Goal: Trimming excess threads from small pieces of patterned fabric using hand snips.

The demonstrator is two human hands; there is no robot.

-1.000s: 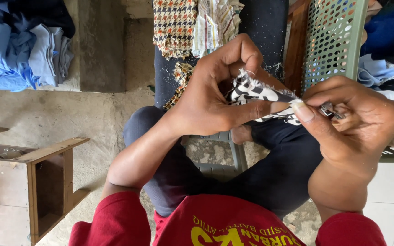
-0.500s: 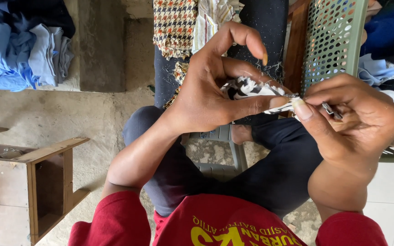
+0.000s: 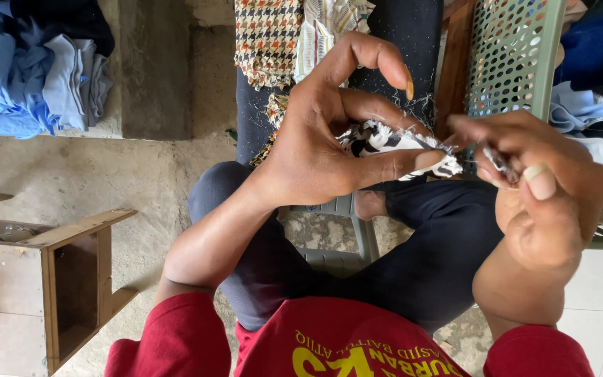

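Left hand [image 3: 329, 150]: pinches a small black-and-white patterned fabric scrap [image 3: 392, 143] between thumb and middle fingers; index finger curled above, clear of the scrap.
Right hand [image 3: 542, 188]: fingers drawn together on a thin dark tool [image 3: 500, 166], partly blurred; its kind cannot be told.
Fabric scrap location: held in the air above the lap, just left of the right hand's fingertips; frayed threads stand out from its edges.
Basket: green perforated plastic basket [image 3: 514, 59], upper right, behind the right hand.
Cloth: checked fabric [image 3: 266, 38] at top centre; blue cloth pile [image 3: 29, 77] at upper left.
Furniture: open wooden box [image 3: 71, 279] on the floor, lower left.
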